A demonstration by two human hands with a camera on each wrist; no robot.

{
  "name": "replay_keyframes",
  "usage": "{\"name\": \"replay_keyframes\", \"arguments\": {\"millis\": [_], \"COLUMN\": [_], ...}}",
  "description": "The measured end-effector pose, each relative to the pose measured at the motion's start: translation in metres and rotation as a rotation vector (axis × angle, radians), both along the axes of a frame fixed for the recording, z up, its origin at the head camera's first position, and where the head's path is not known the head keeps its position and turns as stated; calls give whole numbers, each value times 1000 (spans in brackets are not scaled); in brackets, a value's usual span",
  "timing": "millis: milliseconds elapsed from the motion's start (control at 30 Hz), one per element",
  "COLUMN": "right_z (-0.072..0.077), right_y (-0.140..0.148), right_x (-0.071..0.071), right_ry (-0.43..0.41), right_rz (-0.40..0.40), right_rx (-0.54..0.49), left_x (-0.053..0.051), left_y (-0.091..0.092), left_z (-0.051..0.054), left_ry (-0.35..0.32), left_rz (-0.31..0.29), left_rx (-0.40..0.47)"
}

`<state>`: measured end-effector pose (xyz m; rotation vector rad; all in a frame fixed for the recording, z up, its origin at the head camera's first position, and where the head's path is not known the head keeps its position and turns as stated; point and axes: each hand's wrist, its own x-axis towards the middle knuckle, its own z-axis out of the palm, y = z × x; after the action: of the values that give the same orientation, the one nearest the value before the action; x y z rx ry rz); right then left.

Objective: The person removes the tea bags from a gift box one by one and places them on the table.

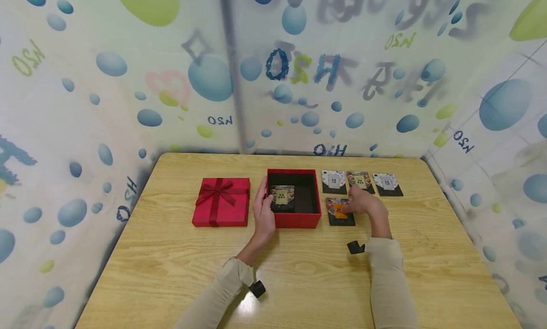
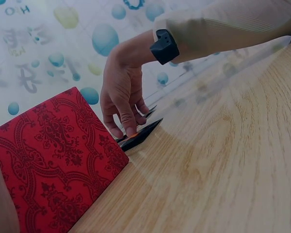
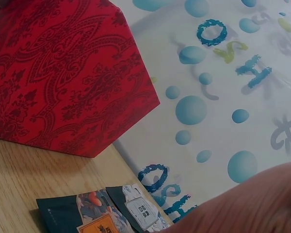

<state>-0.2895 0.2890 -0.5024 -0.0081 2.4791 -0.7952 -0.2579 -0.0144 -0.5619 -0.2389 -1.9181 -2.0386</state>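
Observation:
My left hand [image 1: 264,216] grips the left wall of an open red box [image 1: 297,220], thumb over its rim. Inside, at the left, lies a dark packet [image 1: 282,198] with a pale label. Right of the box, my right hand [image 1: 368,206] has its thumb and fingers at the edge of an orange-labelled packet [image 1: 337,220]. The left wrist view shows the right hand [image 2: 123,92] with curled fingers pinching that packet [image 2: 138,138], beside the patterned box wall [image 2: 58,155]. In the right wrist view the orange-labelled packet [image 3: 63,213] lies below the box [image 3: 72,77].
A red lid [image 1: 222,210] with a ribbon bow lies left of the box. Behind the right hand are a white-patterned packet [image 1: 334,182], a brown-patterned packet [image 1: 359,179] and another white-patterned one [image 1: 387,184]. A patterned wall covering [image 1: 273,115] stands behind the wooden table [image 1: 299,272].

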Motion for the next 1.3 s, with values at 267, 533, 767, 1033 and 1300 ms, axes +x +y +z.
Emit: {"name": "replay_keyframes", "arguments": {"millis": [267, 533, 767, 1033, 1300], "right_z": [-1, 4, 15, 22, 29], "right_y": [2, 0, -7, -20, -47], "right_x": [-3, -3, 0, 0, 5], "right_ry": [16, 27, 101, 319, 459], "right_rz": [46, 54, 36, 51, 16], "right_rx": [19, 12, -26, -149, -295], "left_x": [-1, -2, -1, 0, 0], "left_y": [0, -1, -1, 0, 0], "left_z": [1, 2, 2, 3, 0], "left_ry": [-13, -3, -13, -13, -13], "left_rz": [0, 11, 9, 2, 9], "left_rx": [10, 13, 18, 33, 15]}}
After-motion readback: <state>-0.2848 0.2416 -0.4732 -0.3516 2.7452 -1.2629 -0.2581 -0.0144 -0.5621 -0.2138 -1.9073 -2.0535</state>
